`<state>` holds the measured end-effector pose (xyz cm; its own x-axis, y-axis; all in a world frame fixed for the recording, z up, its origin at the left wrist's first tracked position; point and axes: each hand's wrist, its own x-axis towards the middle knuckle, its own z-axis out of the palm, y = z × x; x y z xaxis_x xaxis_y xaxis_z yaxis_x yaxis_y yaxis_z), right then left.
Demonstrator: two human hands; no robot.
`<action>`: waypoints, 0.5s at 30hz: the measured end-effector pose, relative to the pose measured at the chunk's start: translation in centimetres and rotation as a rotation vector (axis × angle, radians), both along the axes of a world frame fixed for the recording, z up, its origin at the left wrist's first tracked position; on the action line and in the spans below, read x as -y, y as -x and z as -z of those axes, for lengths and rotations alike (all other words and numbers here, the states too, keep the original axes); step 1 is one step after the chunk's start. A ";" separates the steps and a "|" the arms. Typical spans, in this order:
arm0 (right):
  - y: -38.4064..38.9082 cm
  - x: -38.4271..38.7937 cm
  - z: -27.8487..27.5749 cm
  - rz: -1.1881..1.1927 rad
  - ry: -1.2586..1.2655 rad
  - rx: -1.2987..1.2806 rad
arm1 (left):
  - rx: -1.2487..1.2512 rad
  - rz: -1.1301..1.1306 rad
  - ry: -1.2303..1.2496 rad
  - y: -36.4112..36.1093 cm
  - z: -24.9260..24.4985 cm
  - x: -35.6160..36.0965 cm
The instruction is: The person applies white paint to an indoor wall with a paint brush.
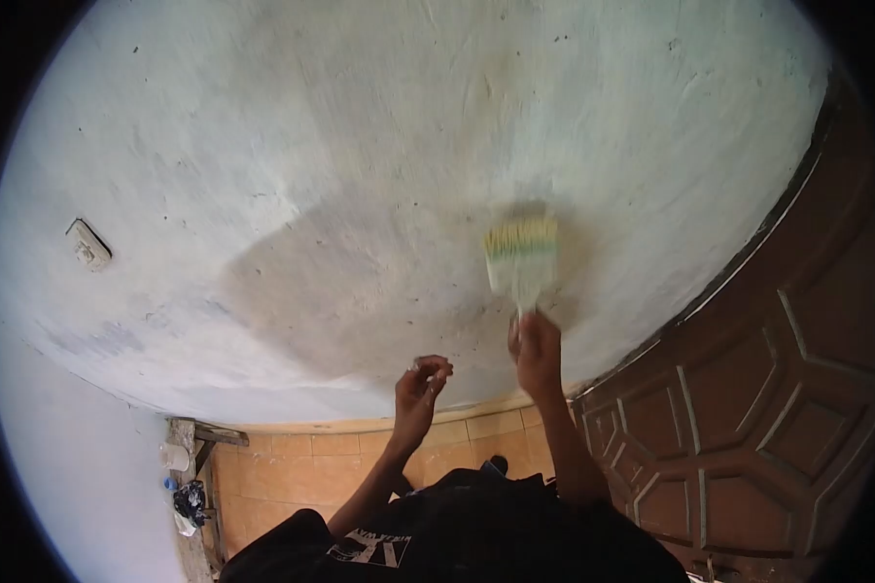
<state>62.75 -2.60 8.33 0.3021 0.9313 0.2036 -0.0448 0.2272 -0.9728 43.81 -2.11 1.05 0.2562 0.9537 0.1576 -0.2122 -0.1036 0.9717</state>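
Observation:
My right hand is closed around the handle of a wide paintbrush. The brush points upward, its yellowish bristles against the pale wall, and its body looks whitish green. Slight blur softens the bristle edges. Lower and to the left, my left hand hovers in front of the wall with loosely bent fingers, a little apart, and I see nothing in it. Darker, damp-looking patches or shadows spread over the wall around the brush and to its left.
A wall switch is on the left. A brown panelled door stands at the right. Below, a wooden bench carries a whitish cup and a black plastic bag. Orange tiles cover the floor.

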 end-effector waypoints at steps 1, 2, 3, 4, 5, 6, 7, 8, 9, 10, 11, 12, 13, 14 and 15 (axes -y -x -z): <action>-0.3 -1.3 -0.3 0.000 -0.064 0.022 | -0.006 0.007 -0.001 0.2 -0.3 -0.3; -0.5 -2.8 0.0 0.000 -0.134 0.043 | 0.010 0.014 -0.013 0.5 -0.3 -0.4; -0.5 -4.0 0.7 -0.001 -0.208 0.066 | 0.020 0.003 -0.006 0.8 -0.5 -0.4; -0.5 -4.2 2.7 0.009 -0.147 0.069 | 0.031 -0.009 -0.002 0.9 -0.9 -0.2; -0.6 -3.7 5.8 0.020 -0.087 0.075 | 0.043 -0.021 0.001 1.1 -1.1 -0.1; -0.3 -3.0 8.9 0.030 -0.027 0.082 | 0.046 -0.027 0.007 1.2 -1.2 0.0; 0.4 -1.7 12.0 0.031 0.038 0.076 | 0.050 -0.035 0.015 1.4 -1.1 0.2; 1.2 -0.2 14.2 0.030 0.104 0.071 | 0.054 -0.046 0.025 1.6 -1.0 0.5; 1.9 1.0 14.4 0.007 0.124 -0.014 | 0.042 -0.059 0.021 1.9 -0.7 1.0; 2.8 2.0 13.7 -0.014 0.141 -0.100 | 0.029 -0.071 0.012 2.2 -0.3 1.2; 3.4 2.3 12.5 -0.033 0.152 -0.186 | 0.016 -0.080 -0.002 2.4 -0.2 0.9; 3.7 1.8 10.7 -0.029 0.093 -0.126 | 0.016 -0.075 0.006 2.7 -0.2 0.5; 3.7 0.8 8.1 -0.023 0.044 -0.067 | 0.016 -0.069 0.026 3.1 0.0 0.5; 3.5 -0.3 5.8 -0.017 -0.002 -0.003 | 0.020 -0.061 0.049 3.4 0.2 0.6; 3.5 -1.5 3.3 -0.040 -0.036 -0.021 | 0.027 -0.064 0.043 3.4 0.1 0.6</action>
<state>59.26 -1.05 5.06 0.2694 0.9349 0.2312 -0.0745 0.2596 -0.9628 40.43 -2.73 0.94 0.1910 0.9740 0.1219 -0.2331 -0.0756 0.9695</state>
